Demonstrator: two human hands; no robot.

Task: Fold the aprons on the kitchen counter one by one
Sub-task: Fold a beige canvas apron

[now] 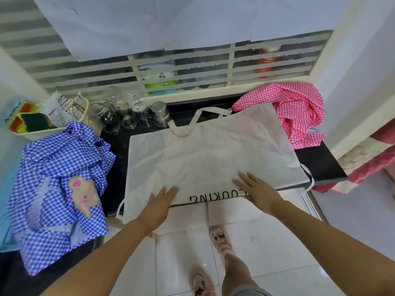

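- White apron (209, 150): spread flat across the middle of the black counter (320, 165). Its near hem overhangs the near edge, where black lettering (215, 197) shows on a lower layer. Judged to be doubled over once already.
- Left hand (162, 198): fingers straight and close together, palm flat on the cloth at the near edge, left of the lettering. It grips nothing.
- Right hand (254, 189): fingers straight, slightly fanned, pressing flat on the cloth just right of the lettering. It grips nothing.
- Neck loop (192, 122) lies at the far edge. A tie string (120, 208) hangs off the near-left corner, and another hangs at the near right.
- Blue checked apron (59, 178) is heaped at the left and drapes over the counter edge. Pink checked apron (295, 112) is bunched at the far right, touching the white apron's far-right corner. Neither is folded.
- Handling (judgement): thin, light, limp cloth with no stiffness of its own. A crease should hold only if pressed flat. It is likely to slide on the glossy counter, and the overhanging hem could drag it off.
- Grip (judgement): pinch two corners, one per hand, catching both layers together. Tuck the loop and strings inside first.
- Risk: glasses (119, 116) and a steel cup (160, 114) stand just beyond the far-left corner, near the loop.
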